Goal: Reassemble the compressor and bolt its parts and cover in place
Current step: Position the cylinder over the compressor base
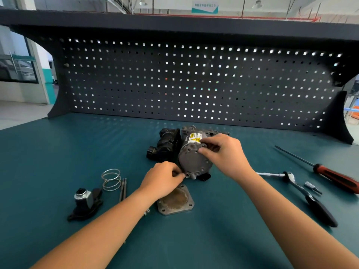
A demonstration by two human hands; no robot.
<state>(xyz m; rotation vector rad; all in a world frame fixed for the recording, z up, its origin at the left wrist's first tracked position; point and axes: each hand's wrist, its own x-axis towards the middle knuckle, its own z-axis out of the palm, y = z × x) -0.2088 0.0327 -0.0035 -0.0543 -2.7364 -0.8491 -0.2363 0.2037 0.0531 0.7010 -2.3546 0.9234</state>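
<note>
- A person works on a grey compressor [194, 160] lying on its side at the middle of a teal workbench [58, 152], its round end face turned toward the camera and a black housing [167, 146] touching its left side.
- The right hand [225, 152] grips the upper right rim of that end face, fingers curled over the body and thumb on the face.
- The left hand [162, 180] pinches the lower rim with thumb and forefinger; anything smaller between the fingertips is hidden.
- A square cover plate [180, 200] lies flat just in front of the compressor, partly under the left wrist.
- To the left sit a wire spring [111, 179], two long bolts [123, 189] and a black valve part [85, 202].
- To the right lie a ratchet [303, 191] and a red-handled screwdriver [334, 176], below a dark pegboard [194, 80].
</note>
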